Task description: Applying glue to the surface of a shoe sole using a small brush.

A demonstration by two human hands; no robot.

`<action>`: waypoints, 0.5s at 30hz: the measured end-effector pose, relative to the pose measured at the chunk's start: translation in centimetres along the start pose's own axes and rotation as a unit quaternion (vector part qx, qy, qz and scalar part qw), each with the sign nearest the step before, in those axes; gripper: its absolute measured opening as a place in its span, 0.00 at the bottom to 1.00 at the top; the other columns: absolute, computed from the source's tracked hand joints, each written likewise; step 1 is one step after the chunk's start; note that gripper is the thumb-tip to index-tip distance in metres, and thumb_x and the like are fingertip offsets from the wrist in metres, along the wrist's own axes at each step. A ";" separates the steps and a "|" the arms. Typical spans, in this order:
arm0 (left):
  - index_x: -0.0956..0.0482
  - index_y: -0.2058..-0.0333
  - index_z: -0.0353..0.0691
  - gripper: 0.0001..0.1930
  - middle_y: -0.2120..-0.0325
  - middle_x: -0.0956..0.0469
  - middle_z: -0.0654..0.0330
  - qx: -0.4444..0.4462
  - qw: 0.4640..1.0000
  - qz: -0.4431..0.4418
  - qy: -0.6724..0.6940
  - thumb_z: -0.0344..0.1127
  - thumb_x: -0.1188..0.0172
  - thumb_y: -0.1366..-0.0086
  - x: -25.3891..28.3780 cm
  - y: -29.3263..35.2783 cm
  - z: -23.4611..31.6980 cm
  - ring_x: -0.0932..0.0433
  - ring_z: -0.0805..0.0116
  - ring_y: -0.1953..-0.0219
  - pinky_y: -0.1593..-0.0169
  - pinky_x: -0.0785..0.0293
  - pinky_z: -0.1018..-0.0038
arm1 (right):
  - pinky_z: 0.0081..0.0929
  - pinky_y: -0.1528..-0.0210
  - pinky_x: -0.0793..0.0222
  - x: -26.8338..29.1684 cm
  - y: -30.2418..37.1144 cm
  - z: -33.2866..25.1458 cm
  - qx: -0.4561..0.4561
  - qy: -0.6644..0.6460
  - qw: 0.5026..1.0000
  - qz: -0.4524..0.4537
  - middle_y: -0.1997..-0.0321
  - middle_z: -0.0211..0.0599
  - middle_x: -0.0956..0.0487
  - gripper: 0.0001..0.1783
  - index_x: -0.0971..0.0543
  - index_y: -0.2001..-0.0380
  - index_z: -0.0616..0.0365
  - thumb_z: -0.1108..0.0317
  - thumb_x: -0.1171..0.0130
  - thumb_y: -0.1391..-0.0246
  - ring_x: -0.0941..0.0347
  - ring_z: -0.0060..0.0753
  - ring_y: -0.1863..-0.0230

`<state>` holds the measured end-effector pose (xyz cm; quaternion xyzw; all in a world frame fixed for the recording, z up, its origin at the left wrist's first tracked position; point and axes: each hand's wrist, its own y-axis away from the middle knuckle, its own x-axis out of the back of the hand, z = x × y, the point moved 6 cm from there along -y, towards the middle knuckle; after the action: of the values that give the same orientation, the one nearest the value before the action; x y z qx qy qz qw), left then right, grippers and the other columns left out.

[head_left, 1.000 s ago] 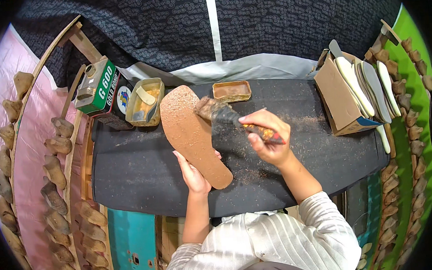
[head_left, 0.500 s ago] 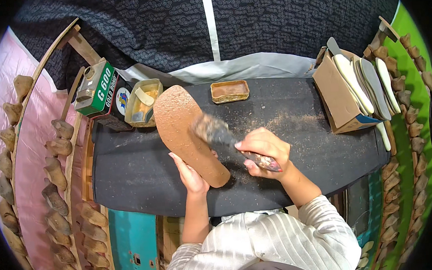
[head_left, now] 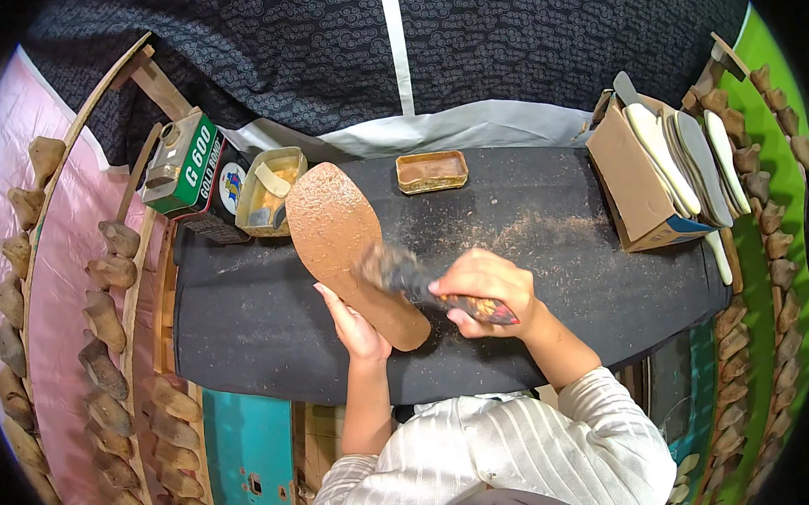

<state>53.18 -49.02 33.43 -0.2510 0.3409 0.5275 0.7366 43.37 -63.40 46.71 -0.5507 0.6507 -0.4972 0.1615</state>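
Note:
A brown shoe sole (head_left: 334,224), wet-looking and speckled toward its wide end, is held tilted above the table. My left hand (head_left: 355,328) is closed on its edge near the narrow heel end, with the fingers partly hidden beneath it. In my right hand (head_left: 491,289) is a brush (head_left: 401,273), gripped by its dark, colour-smeared handle. Its bristle head, blurred by motion, lies against or just over the middle of the sole; contact is hard to make out.
Brown crumbs litter the black-covered table (head_left: 554,309). At the back stand a metal can (head_left: 191,186), a tub (head_left: 269,191) with a spatula-like piece in it, and a shallow tin (head_left: 431,171). A cardboard box (head_left: 634,176) holds several insoles. Racks of wooden shoe lasts (head_left: 104,360) flank both sides.
The brush and my right hand have moved slightly toward me and left, from higher on the sole to its middle. The sole and my left hand stay nearly still.

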 end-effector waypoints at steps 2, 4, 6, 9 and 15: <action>0.42 0.43 0.42 0.32 0.48 0.33 0.58 -0.021 0.966 -0.240 0.099 0.60 0.72 0.33 -2.6 0.7 0.8 0.31 0.63 0.50 0.45 0.36 0.68 | 0.31 0.68 0.29 -0.2 -0.4 -0.1 0.018 0.033 0.999 0.026 0.73 0.39 0.22 0.15 0.22 0.68 0.65 0.74 0.36 0.64 0.26 0.38 0.72; 0.41 0.43 0.42 0.32 0.50 0.32 0.58 -0.021 0.995 -0.081 0.049 0.61 0.72 0.33 -3.8 0.6 0.9 0.30 0.63 0.52 0.48 0.34 0.68 | 0.32 0.68 0.29 -0.4 0.0 0.4 0.013 0.024 1.000 0.010 0.72 0.39 0.22 0.15 0.22 0.68 0.65 0.73 0.36 0.64 0.26 0.38 0.73; 0.41 0.44 0.42 0.32 0.52 0.31 0.59 -0.023 0.996 0.081 -0.004 0.61 0.72 0.33 -3.0 0.6 1.1 0.29 0.63 0.55 0.52 0.31 0.67 | 0.31 0.69 0.29 -0.6 0.4 0.0 0.016 0.028 0.999 -0.005 0.73 0.39 0.22 0.14 0.22 0.70 0.66 0.74 0.36 0.65 0.27 0.38 0.74; 0.37 0.47 0.41 0.33 0.58 0.28 0.59 -0.036 0.985 0.167 0.023 0.63 0.72 0.34 -0.3 0.1 0.8 0.26 0.63 0.63 0.60 0.27 0.68 | 0.28 0.73 0.30 -1.0 1.2 -0.5 0.035 0.007 0.998 -0.045 0.75 0.37 0.23 0.12 0.22 0.72 0.66 0.76 0.37 0.67 0.29 0.36 0.76; 0.36 0.48 0.41 0.32 0.62 0.27 0.57 -0.013 0.998 0.040 -0.036 0.63 0.71 0.34 -0.5 0.3 0.7 0.26 0.63 0.64 0.60 0.28 0.67 | 0.27 0.73 0.31 -1.0 1.2 -1.0 0.031 -0.001 0.997 -0.065 0.75 0.36 0.26 0.16 0.23 0.69 0.64 0.76 0.35 0.68 0.29 0.35 0.75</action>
<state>52.95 -48.73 34.25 -0.2275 0.3170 0.5692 0.7238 42.23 -62.20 45.83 -0.5871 0.5979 -0.5259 0.1460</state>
